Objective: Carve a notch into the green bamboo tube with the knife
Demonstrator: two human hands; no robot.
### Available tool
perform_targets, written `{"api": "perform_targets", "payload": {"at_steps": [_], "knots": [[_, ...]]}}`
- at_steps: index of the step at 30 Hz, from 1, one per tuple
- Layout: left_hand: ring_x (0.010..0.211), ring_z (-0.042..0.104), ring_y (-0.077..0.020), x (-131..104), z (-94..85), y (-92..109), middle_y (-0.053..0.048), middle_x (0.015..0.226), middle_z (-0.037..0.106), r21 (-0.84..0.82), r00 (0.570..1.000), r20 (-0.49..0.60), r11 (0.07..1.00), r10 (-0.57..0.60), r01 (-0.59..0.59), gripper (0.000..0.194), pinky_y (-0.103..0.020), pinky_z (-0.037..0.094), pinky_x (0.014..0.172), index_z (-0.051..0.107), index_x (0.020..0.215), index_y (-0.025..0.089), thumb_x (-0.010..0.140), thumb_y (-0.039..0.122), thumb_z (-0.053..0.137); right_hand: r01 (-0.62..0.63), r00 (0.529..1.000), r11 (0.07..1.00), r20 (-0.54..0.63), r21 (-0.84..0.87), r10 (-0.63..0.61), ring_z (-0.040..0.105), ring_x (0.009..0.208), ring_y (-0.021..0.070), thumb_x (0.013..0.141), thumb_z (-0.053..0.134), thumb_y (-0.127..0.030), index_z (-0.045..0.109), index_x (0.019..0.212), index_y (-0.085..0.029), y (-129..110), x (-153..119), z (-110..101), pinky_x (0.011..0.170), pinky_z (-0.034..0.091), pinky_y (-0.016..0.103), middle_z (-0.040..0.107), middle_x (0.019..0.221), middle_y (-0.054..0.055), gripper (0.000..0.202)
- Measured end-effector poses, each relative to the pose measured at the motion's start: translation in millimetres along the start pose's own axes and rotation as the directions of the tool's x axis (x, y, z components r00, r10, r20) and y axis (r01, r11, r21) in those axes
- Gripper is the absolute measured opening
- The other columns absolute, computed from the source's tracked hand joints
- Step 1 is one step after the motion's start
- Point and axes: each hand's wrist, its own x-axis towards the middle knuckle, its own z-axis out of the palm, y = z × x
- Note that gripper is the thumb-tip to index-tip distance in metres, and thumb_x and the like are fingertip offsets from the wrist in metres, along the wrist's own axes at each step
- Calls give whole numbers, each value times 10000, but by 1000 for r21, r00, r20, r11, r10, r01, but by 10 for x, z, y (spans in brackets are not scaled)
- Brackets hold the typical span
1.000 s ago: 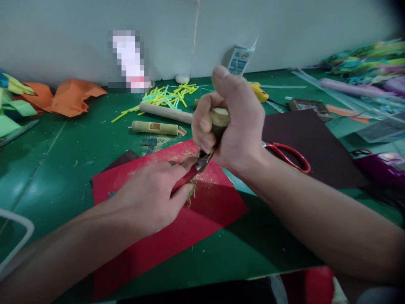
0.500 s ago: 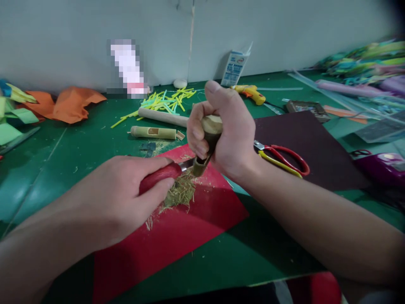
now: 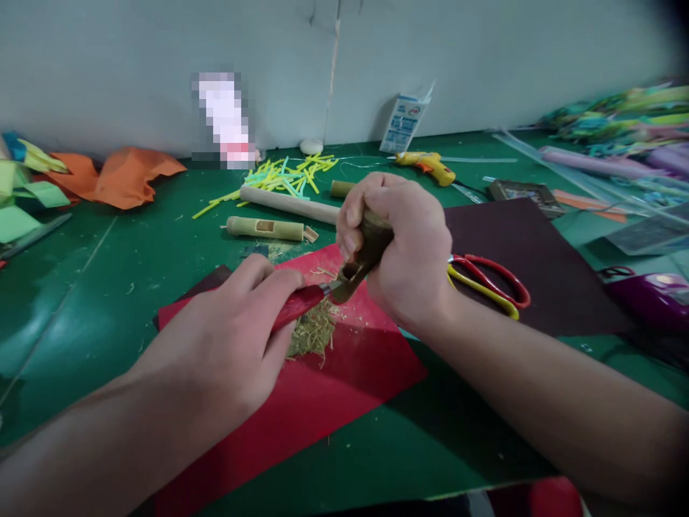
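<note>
My left hand (image 3: pixel 226 345) is closed around the handle of a red-handled carving tool (image 3: pixel 298 304). The tool's short metal end meets the lower end of a bamboo tube (image 3: pixel 371 248), and its tip cannot be made out. Wrapped round that tube is my right hand (image 3: pixel 412 244), which keeps it tilted with the notched end toward the tool. Just below lies a heap of bamboo shavings (image 3: pixel 315 330) on a red sheet (image 3: pixel 355 388). Behind my hands, another bamboo tube (image 3: pixel 266 227) with a rectangular opening rests on the green table.
A wooden rod (image 3: pixel 291 205) and cut yellow straws (image 3: pixel 280 176) lie farther back. Scissors (image 3: pixel 495 283) are on a dark sheet (image 3: pixel 532 244) at the right. A yellow glue gun (image 3: pixel 430 166), a carton (image 3: pixel 406 122) and orange paper (image 3: pixel 123 176) stand or lie near the wall.
My right hand has come down and slightly right, turning the bamboo tube to a flatter slant. The left hand has shifted right with the tool, and less of its metal shows.
</note>
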Motion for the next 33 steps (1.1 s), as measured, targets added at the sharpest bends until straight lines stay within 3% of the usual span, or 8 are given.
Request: {"api": "perform_targets", "payload": {"at_steps": [4, 7, 14, 20, 24, 28, 33], "knots": [[814, 658, -221, -13, 51, 43, -44, 1105, 603, 65, 1000, 6, 998, 4, -5, 345, -368, 522, 702, 557, 1193, 267, 885, 184, 426, 81, 996, 996, -30, 38, -80, 393, 486, 122, 805, 469, -162, 466, 601, -213, 73, 27, -22, 479, 312, 279, 449, 543, -15, 211], [795, 665, -231, -17, 65, 61, -52, 1073, 633, 164, 999, 30, 986, 17, -22, 417, -388, 526, 706, 554, 1230, 272, 868, 133, 398, 73, 995, 997, -75, 9, -72, 410, 498, 121, 800, 454, -138, 473, 617, -215, 87, 35, -18, 477, 321, 274, 451, 549, -19, 199], [633, 622, -214, -8, 111, 6, -52, 935, 617, 343, 999, -28, 939, 14, -4, 445, -300, 417, 485, 497, 1337, 291, 914, 221, 377, 47, 992, 999, -113, -17, -49, 444, 513, 120, 827, 468, -154, 500, 630, -215, 70, 24, -17, 516, 367, 284, 482, 569, -13, 209], [697, 619, -169, -12, 89, -20, -57, 1071, 571, 156, 994, -100, 988, 32, -16, 428, -257, 423, 498, 496, 1305, 275, 879, 263, 453, 71, 996, 996, -54, 46, -68, 451, 477, 116, 823, 455, -142, 536, 676, -213, 78, 14, -63, 476, 348, 276, 491, 581, -14, 182], [756, 633, -184, -6, 38, -12, -25, 1051, 589, 48, 991, -130, 999, 22, -16, 399, -279, 493, 569, 509, 1223, 305, 831, 238, 482, 42, 999, 997, 24, 60, -43, 447, 444, 110, 871, 463, -240, 507, 646, -212, 48, 17, -89, 460, 353, 271, 468, 571, -15, 231], [823, 660, -195, -27, -4, -14, -2, 1120, 621, 59, 980, -180, 995, 90, -80, 389, -316, 535, 651, 500, 1244, 338, 868, 242, 471, 14, 999, 999, 32, 42, -15, 453, 452, 121, 907, 488, -361, 504, 611, -209, 29, 19, -73, 451, 350, 268, 458, 536, -9, 333], [962, 671, -175, -86, -62, -49, 48, 1179, 660, 143, 946, -246, 973, 211, -180, 332, -275, 533, 677, 527, 1225, 341, 904, 260, 514, -37, 997, 996, 70, 78, 32, 465, 417, 127, 937, 470, -493, 549, 577, -192, -2, 25, -42, 417, 325, 271, 472, 466, -7, 476]]}}
